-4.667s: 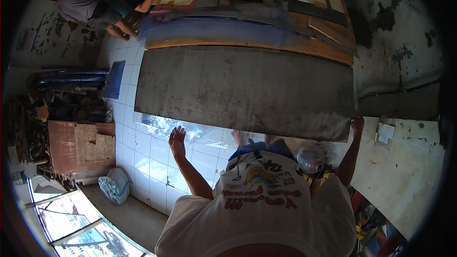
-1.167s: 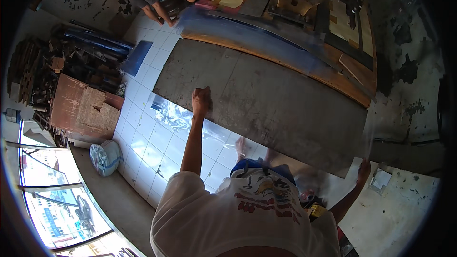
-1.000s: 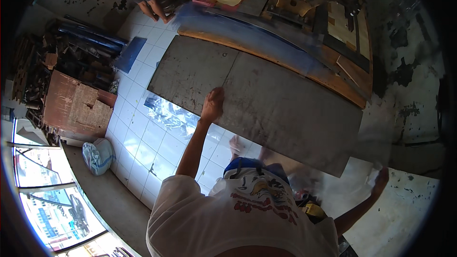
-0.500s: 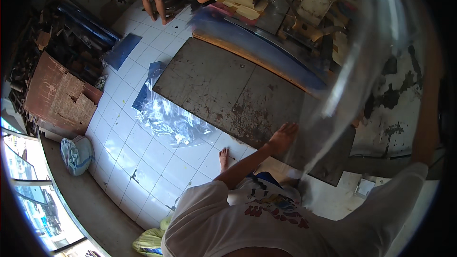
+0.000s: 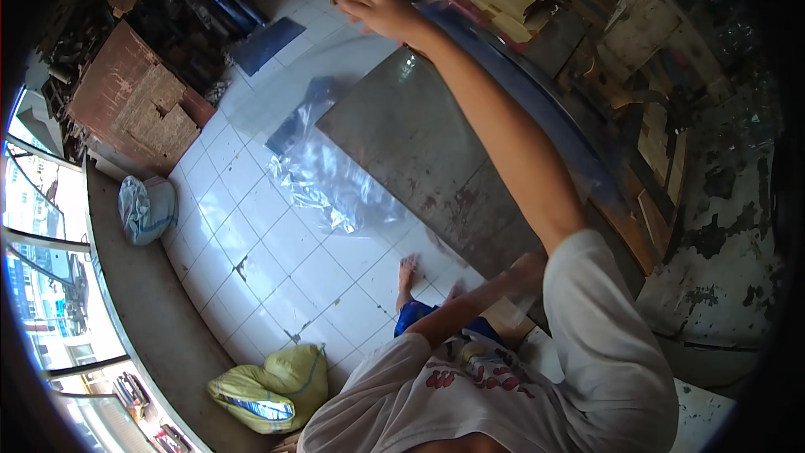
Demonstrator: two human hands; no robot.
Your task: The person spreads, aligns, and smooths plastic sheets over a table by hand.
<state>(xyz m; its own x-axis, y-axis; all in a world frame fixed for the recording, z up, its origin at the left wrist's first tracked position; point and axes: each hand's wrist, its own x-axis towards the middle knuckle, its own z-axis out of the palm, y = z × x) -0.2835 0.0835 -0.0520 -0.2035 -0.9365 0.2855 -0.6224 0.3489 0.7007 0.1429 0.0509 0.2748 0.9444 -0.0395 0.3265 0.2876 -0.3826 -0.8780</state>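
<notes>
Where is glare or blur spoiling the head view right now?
Head view: daylight glares off the crumpled clear plastic sheet on the white tiled floor; the raised right hand is motion-blurred; the left hand is hazy; straight edges bend near the rim.

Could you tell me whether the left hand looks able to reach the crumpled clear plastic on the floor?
Probably yes, with a lean. The left hand is at the near corner of the grey board, and the crumpled clear plastic lies beside that board, with little but floor tiles between them.
</notes>
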